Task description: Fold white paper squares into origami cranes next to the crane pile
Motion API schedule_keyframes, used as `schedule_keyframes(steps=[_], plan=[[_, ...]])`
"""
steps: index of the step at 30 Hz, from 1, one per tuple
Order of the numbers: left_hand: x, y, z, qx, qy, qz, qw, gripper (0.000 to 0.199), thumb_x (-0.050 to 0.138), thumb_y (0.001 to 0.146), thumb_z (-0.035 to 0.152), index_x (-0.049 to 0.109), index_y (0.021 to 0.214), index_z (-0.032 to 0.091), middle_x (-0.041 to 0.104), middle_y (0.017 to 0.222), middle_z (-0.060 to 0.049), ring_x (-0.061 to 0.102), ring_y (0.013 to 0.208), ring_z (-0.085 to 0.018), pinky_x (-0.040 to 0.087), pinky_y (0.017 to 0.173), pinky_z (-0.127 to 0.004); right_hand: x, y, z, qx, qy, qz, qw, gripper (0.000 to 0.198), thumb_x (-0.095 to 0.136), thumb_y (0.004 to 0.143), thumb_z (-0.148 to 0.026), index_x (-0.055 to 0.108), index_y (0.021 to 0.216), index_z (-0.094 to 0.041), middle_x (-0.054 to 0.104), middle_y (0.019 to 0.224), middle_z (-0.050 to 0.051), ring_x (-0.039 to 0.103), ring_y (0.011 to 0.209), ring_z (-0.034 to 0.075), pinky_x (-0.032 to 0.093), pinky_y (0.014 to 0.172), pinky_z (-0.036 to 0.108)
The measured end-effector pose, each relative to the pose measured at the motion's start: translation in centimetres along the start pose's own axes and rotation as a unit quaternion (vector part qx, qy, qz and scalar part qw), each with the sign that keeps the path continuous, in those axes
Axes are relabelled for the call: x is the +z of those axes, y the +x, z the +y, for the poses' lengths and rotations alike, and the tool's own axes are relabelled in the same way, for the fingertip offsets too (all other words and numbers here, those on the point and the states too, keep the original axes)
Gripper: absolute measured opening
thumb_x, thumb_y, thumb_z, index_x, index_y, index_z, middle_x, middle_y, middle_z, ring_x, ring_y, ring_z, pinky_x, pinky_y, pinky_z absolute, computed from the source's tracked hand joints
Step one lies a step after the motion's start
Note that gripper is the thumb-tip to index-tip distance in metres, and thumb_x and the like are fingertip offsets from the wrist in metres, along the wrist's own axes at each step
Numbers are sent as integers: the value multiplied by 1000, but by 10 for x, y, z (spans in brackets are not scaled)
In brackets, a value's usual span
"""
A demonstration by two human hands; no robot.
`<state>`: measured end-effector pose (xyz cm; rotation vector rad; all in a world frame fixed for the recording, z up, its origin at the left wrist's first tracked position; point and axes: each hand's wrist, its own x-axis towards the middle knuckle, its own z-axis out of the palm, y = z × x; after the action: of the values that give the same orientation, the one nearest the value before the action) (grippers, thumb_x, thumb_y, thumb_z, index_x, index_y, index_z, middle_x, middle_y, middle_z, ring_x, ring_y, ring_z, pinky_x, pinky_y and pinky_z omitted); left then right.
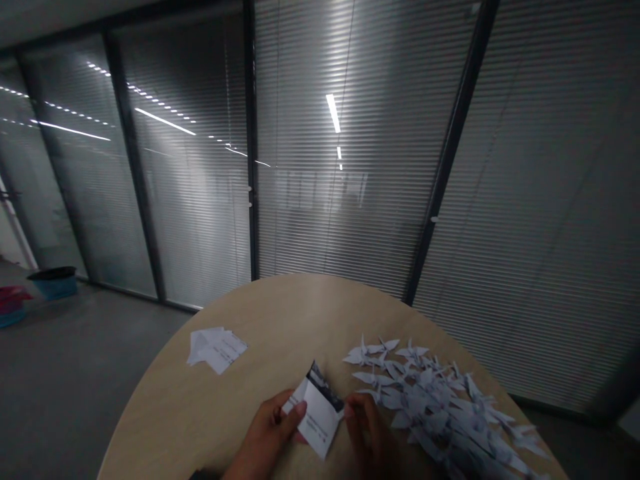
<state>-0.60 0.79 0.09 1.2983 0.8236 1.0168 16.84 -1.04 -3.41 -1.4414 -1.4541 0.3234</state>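
Note:
A partly folded sheet of printed paper [317, 415], white with a dark printed band along its upper right side, is held just above the table near its front. My left hand [270, 430] grips its left side, thumb on top and fingers beneath. At the right corner, the bent fingers of my right hand [367, 427] pinch the paper's edge; that hand is in shadow. Close by on the right spreads a large heap of folded white paper cranes [435, 400].
A small stack of printed paper sheets [219, 348] lies at the left of the round wooden table [300, 307]. Glass partitions with blinds [340, 220] stand behind it. On the floor at far left are a blue bin with a black liner [55, 283] and a pink-and-blue bin [13, 305].

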Motion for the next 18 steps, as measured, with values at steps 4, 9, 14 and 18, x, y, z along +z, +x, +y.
schedule_keyframes(steps=[4, 9, 14, 18], plan=[[2, -1, 3, 3, -19, -2, 1000, 47, 62, 69, 59, 65, 68, 12, 57, 56, 1, 49, 53, -12, 37, 55, -23, 0, 0, 4, 50, 21, 4, 999, 39, 36, 85, -57, 56, 81, -25, 69, 76, 3, 66, 72, 19, 51, 64, 25], [2, -3, 9, -10, -49, -7, 999, 45, 66, 67, 56, 67, 69, 11, 56, 55, 0, 49, 53, -12, 36, 56, -23, 0, 2, 6, 82, 66, -20, 994, 32, 38, 85, -52, 54, 83, -24, 70, 79, 4, 67, 73, 20, 51, 65, 27], [4, -6, 18, -28, -95, -16, 995, 45, 69, 66, 53, 72, 78, 11, 67, 64, -5, 58, 62, -16, 42, 61, -24, -2, 5, -3, 105, 68, -16, 992, 32, 39, 82, -53, 53, 77, -25, 69, 72, 2, 67, 70, 21, 51, 64, 28], [6, -9, 22, -37, -139, -31, 989, 43, 68, 69, 50, 73, 84, 11, 71, 72, -9, 62, 66, -18, 46, 67, -28, -7, 6, -10, 117, 85, -31, 989, 31, 42, 81, -51, 55, 74, -24, 69, 68, 2, 66, 66, 21, 51, 62, 29]])
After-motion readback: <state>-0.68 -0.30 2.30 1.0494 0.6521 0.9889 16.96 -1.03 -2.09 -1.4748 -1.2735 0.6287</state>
